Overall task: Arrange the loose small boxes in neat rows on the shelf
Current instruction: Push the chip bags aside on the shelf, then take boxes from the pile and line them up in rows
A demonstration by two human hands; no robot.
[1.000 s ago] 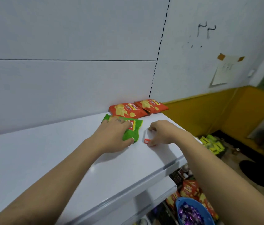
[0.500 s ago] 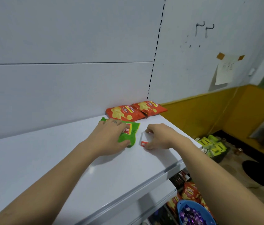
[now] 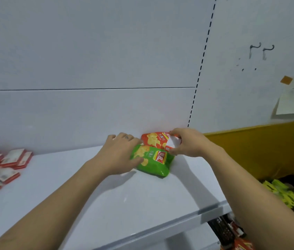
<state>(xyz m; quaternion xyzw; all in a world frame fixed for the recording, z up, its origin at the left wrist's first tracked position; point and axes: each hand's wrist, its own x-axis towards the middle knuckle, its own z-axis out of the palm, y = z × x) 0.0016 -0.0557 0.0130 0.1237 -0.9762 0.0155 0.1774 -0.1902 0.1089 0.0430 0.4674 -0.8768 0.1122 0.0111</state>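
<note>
While both forearms reach in over the front lip, the white shelf [image 3: 106, 204] shows smooth and hard beneath them, its edge a folded metal rim; further in, the left hand [image 3: 119, 156] stays flat on the green crisp packet [image 3: 153, 163], fingers straight, thumb laid across the glossy, puffy foil, holding nothing, just pinning it; and here's the change: the right hand [image 3: 189, 143], which a second ago pressed down on the shelf beside that packet, has come up and back, and now pinches the small box [image 3: 173, 142] between thumb and curled fingers; the box is clear of the shelf, tilted, a thin flat card carton, white faces with a red edge, hanging over the orange crisp packet [image 3: 151, 139] at the rear; so this stray is picked up and, I'd judge, ready to travel; off to the left, newly in view, the loose red-and-white boxes [image 3: 5, 163] lie in an overlapping, blurred heap, no rows there yet, so most of the job is ahead; behind everything stands the plain pale back panel [image 3: 88, 114].
</note>
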